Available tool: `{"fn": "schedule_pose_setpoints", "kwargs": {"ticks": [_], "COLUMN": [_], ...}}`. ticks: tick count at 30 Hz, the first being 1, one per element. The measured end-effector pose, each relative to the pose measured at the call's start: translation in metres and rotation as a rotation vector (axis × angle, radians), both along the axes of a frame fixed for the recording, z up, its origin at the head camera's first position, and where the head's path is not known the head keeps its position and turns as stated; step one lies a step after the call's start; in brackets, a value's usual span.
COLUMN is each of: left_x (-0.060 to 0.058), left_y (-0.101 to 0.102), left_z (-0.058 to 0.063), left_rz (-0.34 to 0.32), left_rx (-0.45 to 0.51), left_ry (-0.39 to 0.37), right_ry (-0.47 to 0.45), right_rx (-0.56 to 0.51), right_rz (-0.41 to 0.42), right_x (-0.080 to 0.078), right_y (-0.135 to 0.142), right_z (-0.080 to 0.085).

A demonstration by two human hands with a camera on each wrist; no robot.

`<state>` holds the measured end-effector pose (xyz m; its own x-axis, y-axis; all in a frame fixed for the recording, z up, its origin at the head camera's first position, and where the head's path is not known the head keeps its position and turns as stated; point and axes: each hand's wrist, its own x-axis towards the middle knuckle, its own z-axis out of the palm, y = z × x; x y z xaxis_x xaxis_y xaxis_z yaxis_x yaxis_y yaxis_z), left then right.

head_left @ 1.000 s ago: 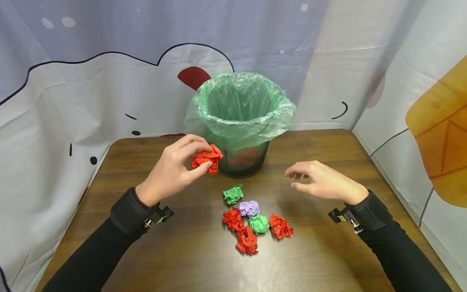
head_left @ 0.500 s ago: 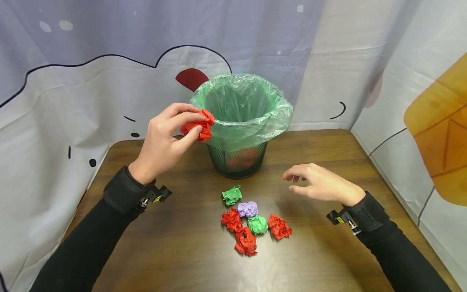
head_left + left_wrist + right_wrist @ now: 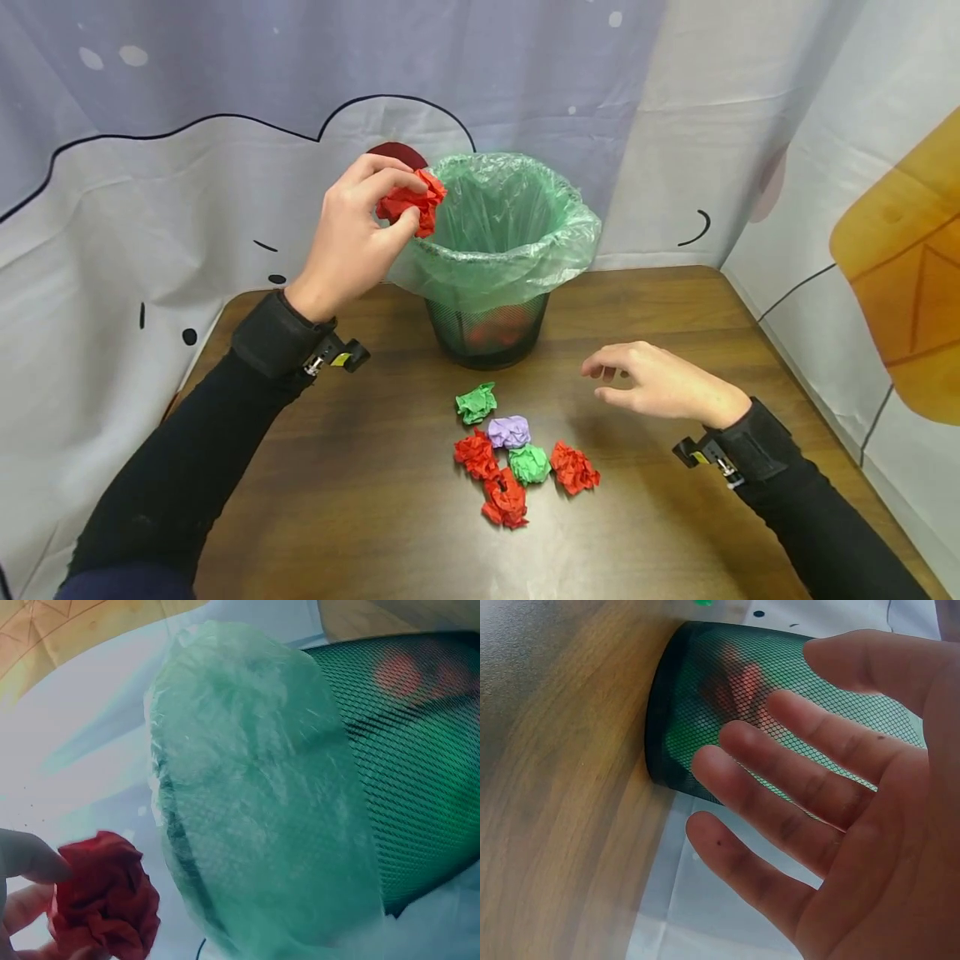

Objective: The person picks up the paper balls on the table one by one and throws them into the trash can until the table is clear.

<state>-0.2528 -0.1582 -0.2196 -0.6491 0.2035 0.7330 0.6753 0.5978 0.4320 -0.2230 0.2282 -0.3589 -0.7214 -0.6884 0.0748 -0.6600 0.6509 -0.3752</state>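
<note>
My left hand [image 3: 363, 225] pinches a crumpled red paper ball [image 3: 414, 202] between thumb and fingers. It is raised to the left rim of the mesh wastebasket [image 3: 487, 333], overlapping the green plastic bag [image 3: 517, 271] that lines it. In the left wrist view the red paper ball [image 3: 105, 896] appears beside the mouth of the bag [image 3: 255, 765]. My right hand [image 3: 656, 379] hovers over the table at the right, fingers relaxed and holding nothing. The right wrist view shows its fingers [image 3: 780, 787] spread loosely in front of the basket's mesh [image 3: 705, 697].
Crumpled paper balls lie clustered mid-table: a dark green one [image 3: 476, 403], a purple one [image 3: 509, 432], a light green one [image 3: 529, 463] and several red ones [image 3: 505, 498]. Reddish shapes show through the basket's mesh. A printed curtain [image 3: 225, 192] hangs behind the wooden table [image 3: 360, 500].
My left hand has lifted the red paper ball from in front of the basket up to its left rim. The right hand and the balls on the table have stayed nearly still.
</note>
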Motion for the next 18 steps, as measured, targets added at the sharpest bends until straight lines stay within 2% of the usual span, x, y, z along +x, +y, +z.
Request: {"fn": "schedule_pose_setpoints", "kwargs": {"ticks": [6,11,18], "left_x": [-0.007,-0.018,-0.032], "left_y": [0.006,0.015,0.024], "left_z": [0.009,0.015,0.012], "left_rz": [0.027,0.038,0.037], "left_rx": [-0.005,-0.034,-0.098], "left_ry": [-0.073,-0.13,-0.155], "right_ry": [-0.021,-0.032,-0.015], "right_rx": [-0.008,-0.01,-0.001], "right_rz": [0.004,-0.003,0.012], "right_x": [0.002,0.002,0.0], "right_y": [-0.001,0.0,0.001], "right_z": [-0.002,-0.004,-0.004]}}
